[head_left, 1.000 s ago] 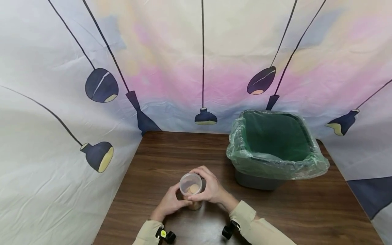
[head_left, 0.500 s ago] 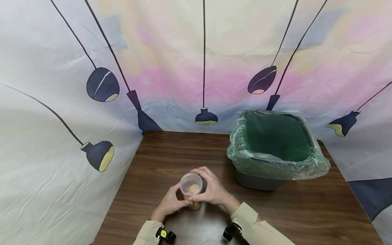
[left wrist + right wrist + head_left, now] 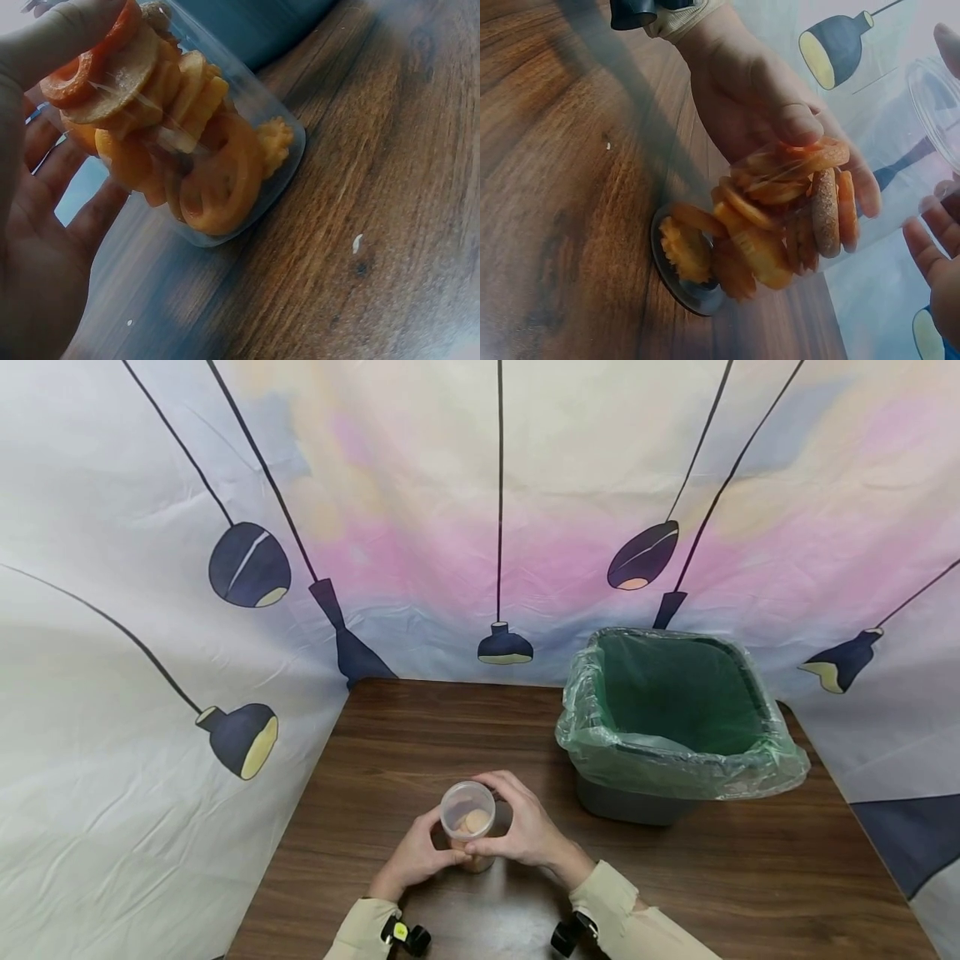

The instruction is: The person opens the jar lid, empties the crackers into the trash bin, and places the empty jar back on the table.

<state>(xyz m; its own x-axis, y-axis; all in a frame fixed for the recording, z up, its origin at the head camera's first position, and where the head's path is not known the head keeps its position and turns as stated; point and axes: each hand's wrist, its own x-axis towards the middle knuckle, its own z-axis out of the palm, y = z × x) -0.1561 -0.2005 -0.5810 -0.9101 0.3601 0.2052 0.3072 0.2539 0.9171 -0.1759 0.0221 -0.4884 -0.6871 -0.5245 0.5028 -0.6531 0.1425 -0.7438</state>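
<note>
left grip (image 3: pixel 415 858) clamped on clear jar (image 3: pixel 468 825) | right grip (image 3: pixel 528 833) clamped on jar | jar upright on surface (image 3: pixel 390 752), left of bin (image 3: pixel 675 727)

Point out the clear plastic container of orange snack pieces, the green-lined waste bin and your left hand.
Clear plastic container of orange snack pieces (image 3: pixel 467 817): head view, on its lid.
Green-lined waste bin (image 3: pixel 678 775): head view, on its near rim.
Left hand (image 3: pixel 412 860): head view, on its back.

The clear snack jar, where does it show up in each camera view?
Head: clear jar low centre, between both hands.
Left wrist: upper left to centre, base on the table.
Right wrist: centre right, left hand behind it.
Shared landmark: the dark wooden table.
</note>
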